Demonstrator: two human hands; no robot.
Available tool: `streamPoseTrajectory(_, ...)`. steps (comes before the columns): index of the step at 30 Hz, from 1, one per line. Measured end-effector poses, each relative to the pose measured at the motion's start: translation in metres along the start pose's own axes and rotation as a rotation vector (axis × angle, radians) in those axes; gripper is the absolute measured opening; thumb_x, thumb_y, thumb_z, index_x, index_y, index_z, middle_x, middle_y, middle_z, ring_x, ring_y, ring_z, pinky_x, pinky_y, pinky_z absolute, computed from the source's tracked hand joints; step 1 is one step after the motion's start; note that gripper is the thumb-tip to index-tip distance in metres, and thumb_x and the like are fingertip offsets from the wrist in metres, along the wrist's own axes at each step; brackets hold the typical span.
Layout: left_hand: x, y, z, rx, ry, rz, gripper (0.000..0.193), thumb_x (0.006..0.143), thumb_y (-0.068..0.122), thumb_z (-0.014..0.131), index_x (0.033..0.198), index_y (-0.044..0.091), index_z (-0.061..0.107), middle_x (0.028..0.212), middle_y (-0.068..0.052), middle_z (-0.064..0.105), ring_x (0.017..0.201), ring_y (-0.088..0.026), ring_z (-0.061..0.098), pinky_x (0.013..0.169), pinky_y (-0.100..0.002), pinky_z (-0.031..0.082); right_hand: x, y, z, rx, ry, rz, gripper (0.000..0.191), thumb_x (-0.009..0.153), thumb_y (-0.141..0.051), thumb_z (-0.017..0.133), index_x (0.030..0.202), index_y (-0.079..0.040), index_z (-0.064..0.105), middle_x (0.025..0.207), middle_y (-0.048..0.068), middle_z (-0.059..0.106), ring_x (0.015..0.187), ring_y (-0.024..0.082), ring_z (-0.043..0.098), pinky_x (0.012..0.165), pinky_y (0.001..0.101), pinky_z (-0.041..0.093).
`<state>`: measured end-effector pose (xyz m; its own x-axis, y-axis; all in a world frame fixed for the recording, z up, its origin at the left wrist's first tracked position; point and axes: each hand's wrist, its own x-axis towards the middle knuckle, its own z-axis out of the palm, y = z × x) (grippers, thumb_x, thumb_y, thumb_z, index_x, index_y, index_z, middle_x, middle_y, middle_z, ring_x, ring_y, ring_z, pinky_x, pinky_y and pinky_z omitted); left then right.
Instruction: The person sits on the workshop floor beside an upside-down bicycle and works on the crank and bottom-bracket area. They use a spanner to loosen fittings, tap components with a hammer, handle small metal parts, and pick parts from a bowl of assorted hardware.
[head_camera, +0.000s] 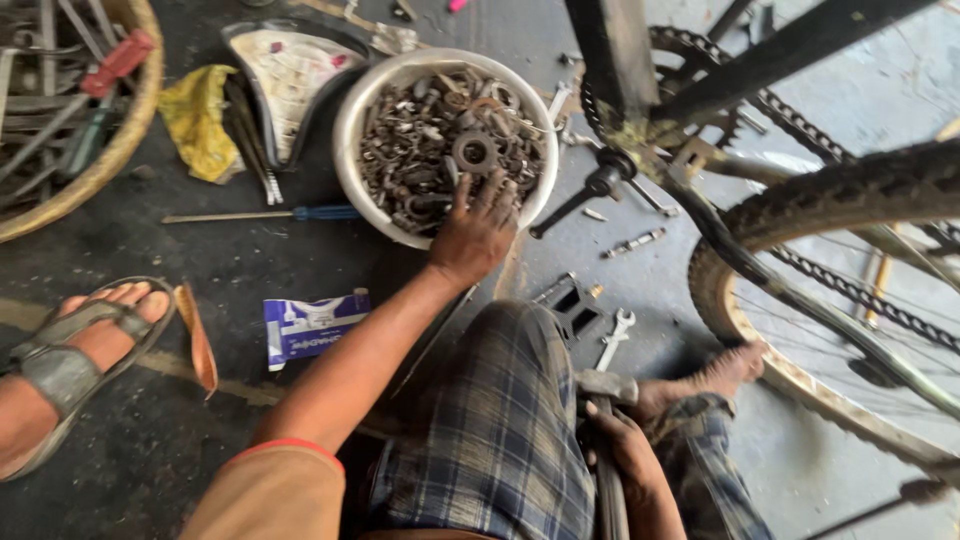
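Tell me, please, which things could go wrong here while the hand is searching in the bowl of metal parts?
1. The left hand digs bare into the white bowl of nuts, sprockets and other metal scrap; sharp edges might cut the fingers.
2. The right hand holds a hammer close to the bare foot; a slip could hurt the toes.
3. Small bolts and a spanner lie loose on the floor near that foot.

Two hands show: the left hand (472, 232) and the right hand (622, 445). One white bowl (350, 120) holds nuts and bolts (430, 140) too many to count. There is one hammer (603, 392), one blue-handled screwdriver (262, 214), one wrench (616, 336), one bicycle wheel (830, 200), one yellow rag (198, 120), one blue packet (312, 325) and one woven basket (125, 135).
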<state>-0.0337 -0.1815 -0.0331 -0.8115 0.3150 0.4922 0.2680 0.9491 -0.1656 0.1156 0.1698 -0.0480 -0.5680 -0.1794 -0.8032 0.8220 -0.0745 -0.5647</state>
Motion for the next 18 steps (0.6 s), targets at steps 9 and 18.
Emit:
streamPoseTrajectory(9,0.033,-0.069,0.016,-0.055,-0.131,-0.088,0.025,0.103,0.026,0.051,0.115,0.02,0.073,0.158,-0.013,0.05,0.157,-0.035,0.02,0.123,-0.068,0.007,-0.007,-0.007,0.007,0.044,0.0,0.045,0.028,0.092,-0.024,0.066,0.105,0.001,0.067,0.07,0.007,0.062,0.048,0.016,0.053,0.045,0.0283,0.042)
streamPoseTrajectory(18,0.018,0.035,-0.018,-1.489,-0.276,-1.038,0.054,0.106,0.048,0.057,0.107,-0.003,0.073,0.1,-0.025,0.076,0.084,-0.034,0.071,0.071,-0.041,0.055,0.0,-0.009,0.006,0.012,-0.019,0.075,0.03,0.093,-0.026,0.065,0.107,0.0,0.066,0.071,0.008,0.062,0.049,0.017,0.053,0.046,0.0297,0.042)
